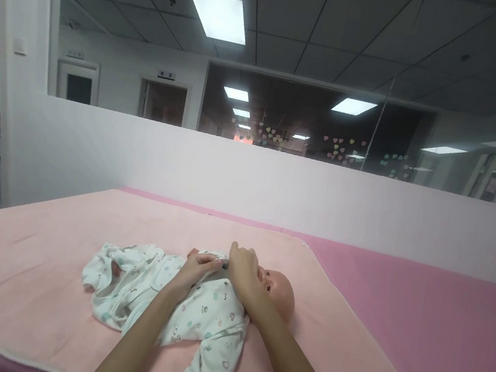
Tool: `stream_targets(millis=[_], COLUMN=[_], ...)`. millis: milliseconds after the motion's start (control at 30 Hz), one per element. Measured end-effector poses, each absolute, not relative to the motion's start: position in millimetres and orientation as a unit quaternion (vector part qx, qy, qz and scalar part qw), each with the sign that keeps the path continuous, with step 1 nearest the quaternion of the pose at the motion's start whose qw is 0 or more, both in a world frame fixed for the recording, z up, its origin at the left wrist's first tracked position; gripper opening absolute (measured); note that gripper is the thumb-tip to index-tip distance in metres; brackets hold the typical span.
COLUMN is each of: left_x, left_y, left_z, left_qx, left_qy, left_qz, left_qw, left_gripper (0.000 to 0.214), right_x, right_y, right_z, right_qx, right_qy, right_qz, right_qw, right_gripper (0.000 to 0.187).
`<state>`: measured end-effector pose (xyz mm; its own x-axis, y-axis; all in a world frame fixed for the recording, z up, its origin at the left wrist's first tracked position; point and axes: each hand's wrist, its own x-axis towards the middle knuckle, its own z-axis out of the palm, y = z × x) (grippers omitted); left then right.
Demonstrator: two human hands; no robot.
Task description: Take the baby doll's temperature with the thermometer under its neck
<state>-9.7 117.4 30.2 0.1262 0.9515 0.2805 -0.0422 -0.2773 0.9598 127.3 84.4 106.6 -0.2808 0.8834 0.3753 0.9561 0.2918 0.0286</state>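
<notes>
Doll [215,307] beneath both hands [194,269] [243,271]

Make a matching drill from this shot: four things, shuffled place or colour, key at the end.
Things:
1. Left hand
2. Sheet
3. Right hand
4. Outfit

Descriptions:
A. White, with small scattered prints
B. Close beside the doll's head, the nearer of the two hands
C. At the upper front of the clothing, farther from the head
D. Plain pale pink, spread underneath

Pairs: 1-C, 2-D, 3-B, 4-A
</notes>
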Motion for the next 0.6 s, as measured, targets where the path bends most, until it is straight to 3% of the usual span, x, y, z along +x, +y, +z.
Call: stream_targets(millis=[167,333,400,467,600], left_x=[-4.6,-5.1,-6.5,-4.7,13.8], left_y=[116.2,135.2,152.3,171.0,194.2], left_z=[28.1,33.7,41.1,47.9,46.6], left_qx=[0.637,0.624,0.641,0.68,0.719], left_qy=[0.381,0.436,0.495,0.569,0.618], left_qz=[0.529,0.497,0.472,0.414,0.308], left_qw=[0.41,0.416,0.348,0.206,0.08], left_gripper=[0.037,0.063,0.071,0.071,0.054], right_x=[123.2,158.4,185.1,214.0,255.7], right_y=[103.6,101.0,101.9,105.6,118.8], right_z=[102.4,104.7,107.3,105.5,84.6], right_qx=[-0.543,-0.511,-0.496,-0.476,-0.465], right_qy=[-0.825,-0.849,-0.856,-0.851,-0.776], right_qz=[-0.068,-0.014,0.017,0.09,0.263], right_qw=[0.139,0.133,0.145,0.202,0.334], right_gripper=[0.033,0.026,0.019,0.015,0.025])
